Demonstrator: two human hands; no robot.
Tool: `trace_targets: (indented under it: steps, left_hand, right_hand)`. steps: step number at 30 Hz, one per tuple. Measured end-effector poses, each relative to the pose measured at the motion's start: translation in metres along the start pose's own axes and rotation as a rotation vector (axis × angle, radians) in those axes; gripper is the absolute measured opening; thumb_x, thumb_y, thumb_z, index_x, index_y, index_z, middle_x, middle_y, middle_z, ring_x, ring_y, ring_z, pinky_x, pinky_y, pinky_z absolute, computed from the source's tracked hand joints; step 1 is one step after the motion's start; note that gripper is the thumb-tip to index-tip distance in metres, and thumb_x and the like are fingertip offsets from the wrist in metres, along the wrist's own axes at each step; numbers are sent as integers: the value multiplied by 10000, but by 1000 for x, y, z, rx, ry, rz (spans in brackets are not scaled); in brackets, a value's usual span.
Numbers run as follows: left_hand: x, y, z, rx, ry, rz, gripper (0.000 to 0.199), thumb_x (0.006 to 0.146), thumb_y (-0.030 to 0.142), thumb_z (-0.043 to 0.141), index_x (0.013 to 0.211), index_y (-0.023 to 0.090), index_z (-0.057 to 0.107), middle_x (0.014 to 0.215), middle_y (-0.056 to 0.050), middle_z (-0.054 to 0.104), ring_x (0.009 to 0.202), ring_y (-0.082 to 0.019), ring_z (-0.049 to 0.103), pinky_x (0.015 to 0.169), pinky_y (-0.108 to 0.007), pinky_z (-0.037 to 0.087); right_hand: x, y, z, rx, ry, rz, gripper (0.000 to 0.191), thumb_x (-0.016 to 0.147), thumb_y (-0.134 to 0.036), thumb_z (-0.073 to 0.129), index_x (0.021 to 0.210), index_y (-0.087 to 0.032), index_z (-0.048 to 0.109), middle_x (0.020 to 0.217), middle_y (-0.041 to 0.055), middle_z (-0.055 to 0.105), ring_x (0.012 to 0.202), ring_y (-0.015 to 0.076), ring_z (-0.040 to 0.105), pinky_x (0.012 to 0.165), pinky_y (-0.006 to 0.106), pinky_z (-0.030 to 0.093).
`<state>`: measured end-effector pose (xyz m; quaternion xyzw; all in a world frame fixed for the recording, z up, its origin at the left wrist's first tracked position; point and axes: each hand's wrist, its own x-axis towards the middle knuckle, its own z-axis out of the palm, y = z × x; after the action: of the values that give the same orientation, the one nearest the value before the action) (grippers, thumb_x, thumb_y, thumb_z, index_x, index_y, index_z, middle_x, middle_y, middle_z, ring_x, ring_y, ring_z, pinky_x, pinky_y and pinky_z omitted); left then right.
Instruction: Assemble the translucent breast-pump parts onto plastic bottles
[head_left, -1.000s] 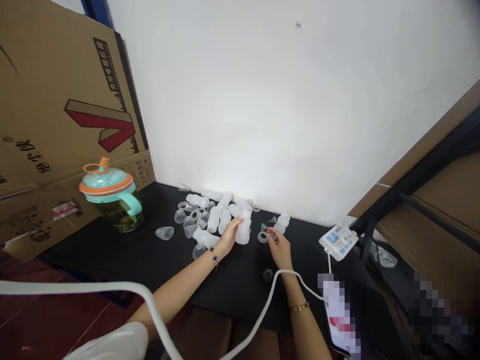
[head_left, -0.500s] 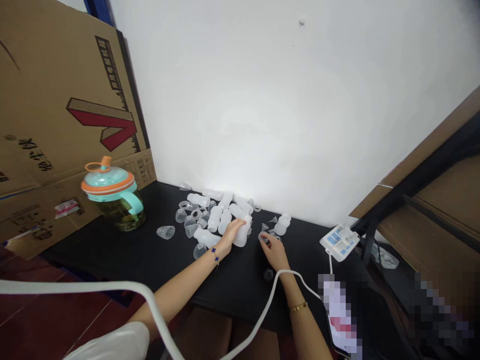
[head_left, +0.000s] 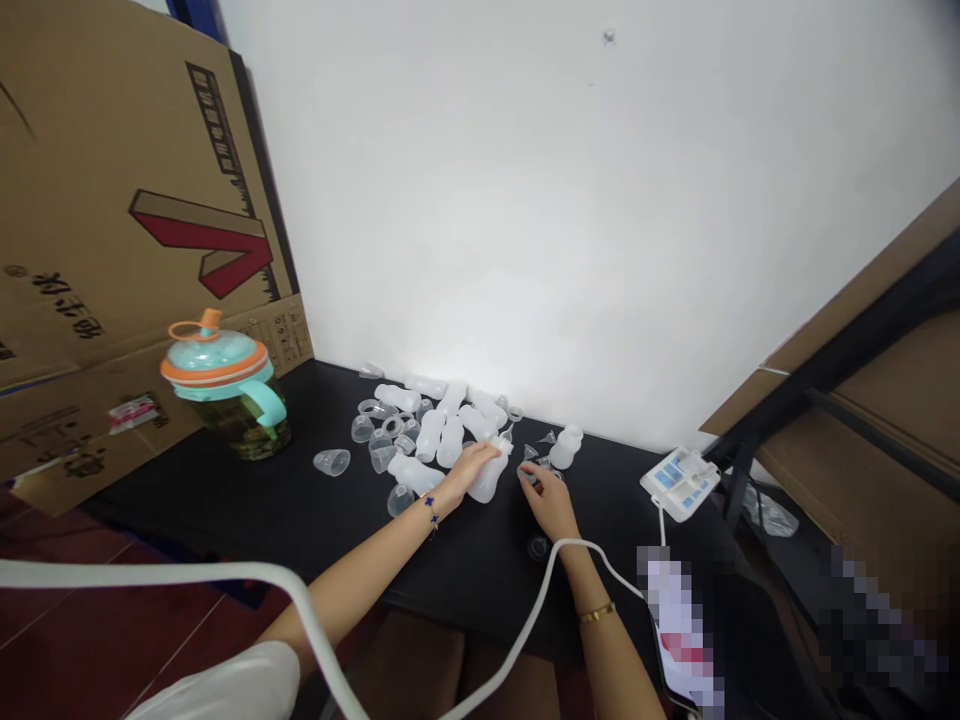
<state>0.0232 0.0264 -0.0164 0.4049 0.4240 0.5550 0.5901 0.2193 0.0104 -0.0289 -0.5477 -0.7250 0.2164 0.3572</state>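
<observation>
My left hand (head_left: 466,474) is wrapped round a frosted white bottle (head_left: 490,478), tilted with its neck toward the upper right. Just right of it, my right hand (head_left: 549,497) pinches a small clear ring-like part (head_left: 527,471) between thumb and fingers. Several more white bottles (head_left: 430,436) lie in a loose pile behind my left hand, mixed with clear domed caps (head_left: 362,429) and rings (head_left: 392,426). Another white bottle (head_left: 565,447) is behind my right hand, beside small clear funnel-shaped pieces (head_left: 530,453).
On the black table (head_left: 315,520) stands a teal and orange lidded jug (head_left: 232,390) at the left. A white power strip (head_left: 679,484) lies at the right, above a phone (head_left: 682,640). A white cable (head_left: 300,600) crosses in front. A dark round object (head_left: 538,547) lies below my right hand.
The bottle in my left hand has tilted further to the right and moved slightly nearer to me. My right hand has barely moved.
</observation>
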Motion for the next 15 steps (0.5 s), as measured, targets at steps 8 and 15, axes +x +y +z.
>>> trace_targets:
  steps: [8,15]
  left_hand:
    - [2,0,0,-88,31,-40,254,679,376,772,785,160,692,828,-57,689,859,-233,603,781,-305,425]
    - [0,3,5,-248,-145,-187,313,757,401,694,893,121,731,929,-131,749,888,-265,672,772,-332,494]
  right_hand:
    - [0,0,1,-6,-1,5,368,871,-363,512,1126,-218,734,1083,83,747,658,198,619,720,362,509]
    - [1,1,-2,-14,17,-1,351,882,-356,509,1117,-224,733,1082,74,745,675,201,621,733,368,505]
